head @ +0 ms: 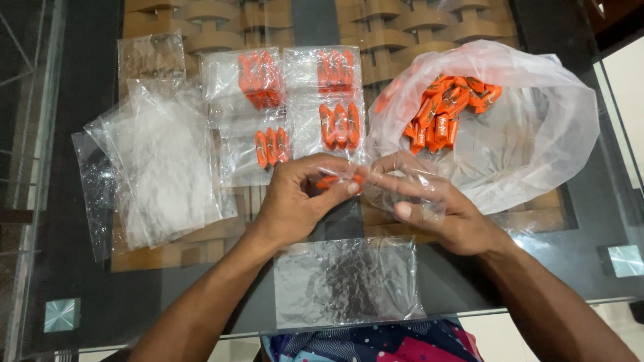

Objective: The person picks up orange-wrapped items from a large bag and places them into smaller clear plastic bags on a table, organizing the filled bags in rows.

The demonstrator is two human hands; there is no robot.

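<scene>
Left hand: we find the left hand just above the glass table top, fingers curled and pinched on a few small orange-wrapped sweets, thumb tip pressed against their near side.
Right hand: the right hand sits just beside the left, fingers closed on a small clear plastic pouch; the thumb lies along its lower edge.
Sweets in hand: we note them between the two hands, at the mouth of the pouch; how far they are inside we cannot tell.
Supply bag: a large crumpled clear plastic bag lies beyond the right hand, mouth open, with a heap of loose orange sweets in its upper left part.
Filled pouches: we count four small clear packets of orange sweets laid flat beyond the left hand, two by two, touching or overlapping.
Empty pouches: a loose stack of flat clear pouches lies to the left, well apart from the hands.
Near edge: one more flat clear pouch lies on the glass between the forearms, close to the body.
Under the glass: a light wooden lattice base shows through.
</scene>
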